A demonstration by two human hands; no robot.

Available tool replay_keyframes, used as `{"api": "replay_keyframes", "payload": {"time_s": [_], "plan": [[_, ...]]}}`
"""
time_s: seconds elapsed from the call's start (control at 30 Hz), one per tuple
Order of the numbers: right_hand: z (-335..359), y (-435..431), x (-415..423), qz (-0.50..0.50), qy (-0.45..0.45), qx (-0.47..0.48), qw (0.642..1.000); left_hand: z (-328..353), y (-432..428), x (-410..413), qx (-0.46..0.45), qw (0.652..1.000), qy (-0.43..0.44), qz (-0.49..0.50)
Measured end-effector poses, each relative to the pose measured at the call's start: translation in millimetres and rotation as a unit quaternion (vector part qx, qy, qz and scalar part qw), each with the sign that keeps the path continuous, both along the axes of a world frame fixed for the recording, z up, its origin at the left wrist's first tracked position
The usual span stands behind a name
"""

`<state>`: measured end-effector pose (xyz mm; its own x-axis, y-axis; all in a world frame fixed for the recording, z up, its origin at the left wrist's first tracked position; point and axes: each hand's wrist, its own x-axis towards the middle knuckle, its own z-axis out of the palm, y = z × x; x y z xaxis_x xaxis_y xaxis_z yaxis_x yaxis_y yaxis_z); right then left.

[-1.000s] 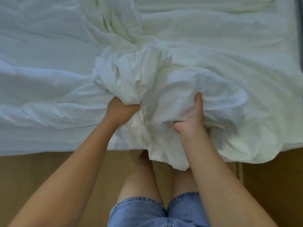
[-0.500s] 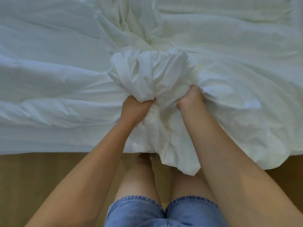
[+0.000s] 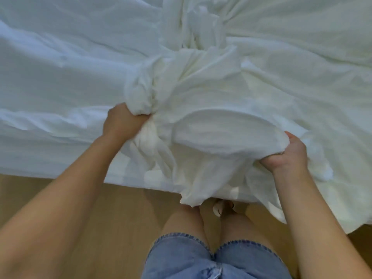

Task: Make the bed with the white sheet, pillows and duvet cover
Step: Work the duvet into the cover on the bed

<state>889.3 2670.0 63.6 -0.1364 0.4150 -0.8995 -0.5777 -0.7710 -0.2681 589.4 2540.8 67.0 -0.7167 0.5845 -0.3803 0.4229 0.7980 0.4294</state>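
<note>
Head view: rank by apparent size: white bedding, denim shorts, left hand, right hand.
1. white bedding, fills most of the frame
2. denim shorts, near the camera, so they look enlarged
3. left hand and right hand: about alike, not ranked; each is partly wrapped in cloth

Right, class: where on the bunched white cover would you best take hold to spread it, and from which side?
Probably the loose hem of the white cover hanging over the near bed edge, taken from the standing side; the left hand and right hand already grip there, apart.
</note>
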Motion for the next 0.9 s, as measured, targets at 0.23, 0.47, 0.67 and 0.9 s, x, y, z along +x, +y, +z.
{"api": "replay_keyframes", "payload": {"time_s": [0.23, 0.47, 0.67, 0.9], "plan": [[-14.7, -12.6, -22.2, -0.024, -0.063, 0.037, 0.997, -29.5, -6.1, 27.8, 0.018, 0.993, -0.107, 0.037], [-6.0, -107.0, -105.2, 0.157, 0.004, 0.022, 0.987, -35.0, -7.9, 30.2, 0.095, 0.972, -0.199, 0.080], [-3.8, -26.9, -181.0, 0.077, -0.076, 0.013, 0.994, -56.1, -39.4, 58.1, 0.203, 0.909, -0.314, 0.181], [20.9, -19.4, -169.2, 0.064, 0.039, 0.031, 0.997, -14.4, -3.2, -7.3, 0.303, 0.881, -0.281, 0.231]]}}
